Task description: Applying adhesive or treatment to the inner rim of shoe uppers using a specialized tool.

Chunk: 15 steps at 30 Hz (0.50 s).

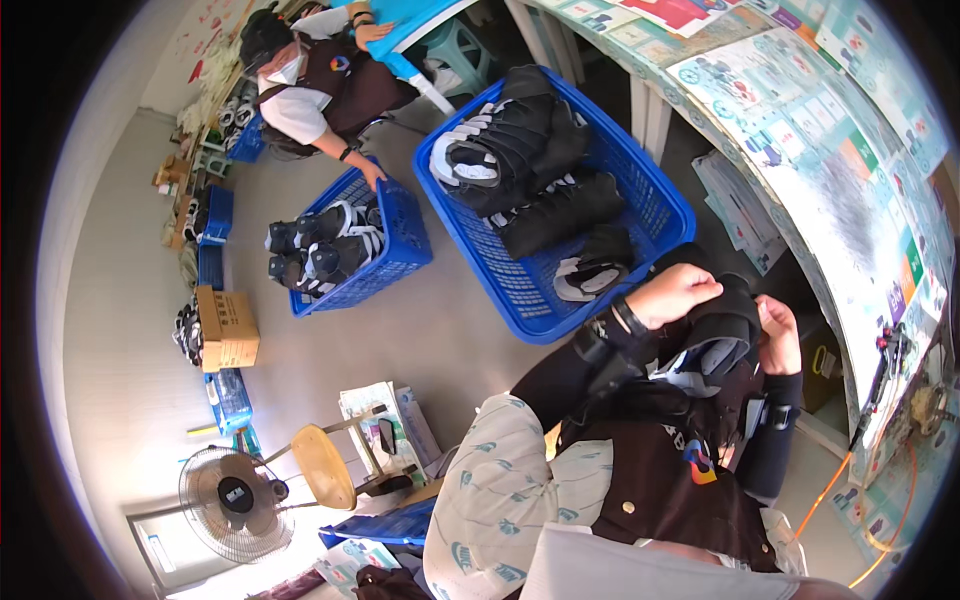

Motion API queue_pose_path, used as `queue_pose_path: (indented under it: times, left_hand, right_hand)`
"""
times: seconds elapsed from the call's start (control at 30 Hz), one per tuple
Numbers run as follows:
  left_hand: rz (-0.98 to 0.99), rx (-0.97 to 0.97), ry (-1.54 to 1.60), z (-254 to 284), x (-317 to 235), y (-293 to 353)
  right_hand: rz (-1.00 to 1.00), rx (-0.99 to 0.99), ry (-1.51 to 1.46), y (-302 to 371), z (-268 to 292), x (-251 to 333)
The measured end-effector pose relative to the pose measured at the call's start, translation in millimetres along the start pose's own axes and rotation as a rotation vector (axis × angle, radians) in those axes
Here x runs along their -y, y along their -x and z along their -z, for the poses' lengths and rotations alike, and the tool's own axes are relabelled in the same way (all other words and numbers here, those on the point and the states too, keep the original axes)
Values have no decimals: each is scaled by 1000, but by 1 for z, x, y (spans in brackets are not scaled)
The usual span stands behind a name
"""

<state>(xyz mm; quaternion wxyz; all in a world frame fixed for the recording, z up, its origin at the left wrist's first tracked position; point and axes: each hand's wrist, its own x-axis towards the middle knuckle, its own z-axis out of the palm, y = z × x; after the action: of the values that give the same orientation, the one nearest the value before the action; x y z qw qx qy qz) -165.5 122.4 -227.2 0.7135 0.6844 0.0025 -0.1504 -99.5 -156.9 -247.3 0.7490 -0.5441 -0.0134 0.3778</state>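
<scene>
- Black shoe upper (722,325): raised in front of the person's dark apron (635,495), near the closest corner of the large blue basket (520,310); grey lining shows at its lower opening. One piece or several nested, cannot tell.
- Left hand (672,297): grip appears pinched on the upper's left edge, fingers curled in; exact contact partly hidden.
- Right hand (780,338): grip appears closed on the opposite edge, thumb and fingers together at the margin.
- Handling (judged): light, soft and pliable; walls likely fold under slight pressure, with some stiffness around the padded opening. Matt surface suggests low slip. Not fragile, though creasing seems possible.
- Hold (judged): edges on both sides of the opening give the best purchase; one-sided lifting would probably let the far side sag.
- Comparison: similar black pieces (565,215) lie in the large basket, some bundled, their shapes suggesting the same flexible material.
</scene>
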Motion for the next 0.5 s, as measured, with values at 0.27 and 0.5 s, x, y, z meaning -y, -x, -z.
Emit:
queue_pose_path:
  times: [0.27,0.5]
  left_hand:
    - [-125,-111,125,-23,7,-25]
    - [-457,74,100,8,-60,27]
  right_hand:
    - [618,-190,1298,42,-100,49]
    - [966,-1054,1100,73,-46,102]
